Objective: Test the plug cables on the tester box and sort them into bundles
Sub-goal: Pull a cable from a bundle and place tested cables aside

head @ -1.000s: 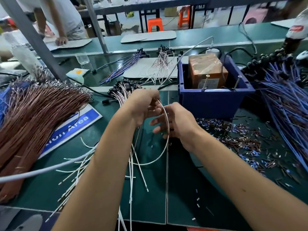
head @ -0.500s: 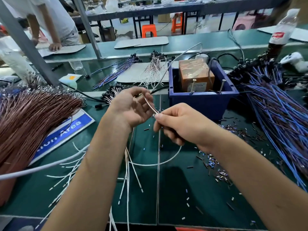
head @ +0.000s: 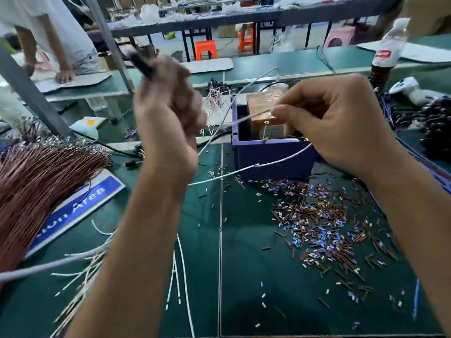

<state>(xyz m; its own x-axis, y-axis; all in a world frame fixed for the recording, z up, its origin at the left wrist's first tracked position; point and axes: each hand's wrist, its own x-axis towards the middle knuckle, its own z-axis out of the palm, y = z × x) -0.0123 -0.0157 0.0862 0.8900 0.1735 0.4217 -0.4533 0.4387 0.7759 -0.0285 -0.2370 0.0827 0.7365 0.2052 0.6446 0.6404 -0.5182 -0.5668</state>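
Blue plastic bin (head: 273, 157) at mid-desk, holding an orange-brown tester box (head: 262, 106) with two metal pins standing at its near edge. Green mat over the desk (head: 244, 276). Right of the bin and nearer, a scatter of short cut sleeve pieces (head: 324, 230), brown, blue and white, loose on the mat. Far left, a thick brown wire bundle (head: 39, 176) lying partly across a blue "Area" sign (head: 80, 211). Loose white cables (head: 175, 272) on the mat near the left forearm. Beyond the bin, a small white-wire bundle with black plugs (head: 216, 96). Far right, a pile of blue wires with black plugs (head: 436, 128), a soda bottle (head: 388, 50) behind it.

Left hand (head: 168, 106) raised high and blurred by motion, fingers (head: 188, 93) curled tight around a black plug (head: 141, 63) poking out above the fist; exact grip hard to tell through the blur. Right hand (head: 339, 123) lifted in front of the bin, thumb and forefinger pinching the white plug cable (head: 244, 170) near its bare end, just above the tester box, remaining fingers folded under. Cable looping down from the right hand, across the bin's front wall and back toward the left wrist.

Another person's hand resting flat on the far desk, upper left.
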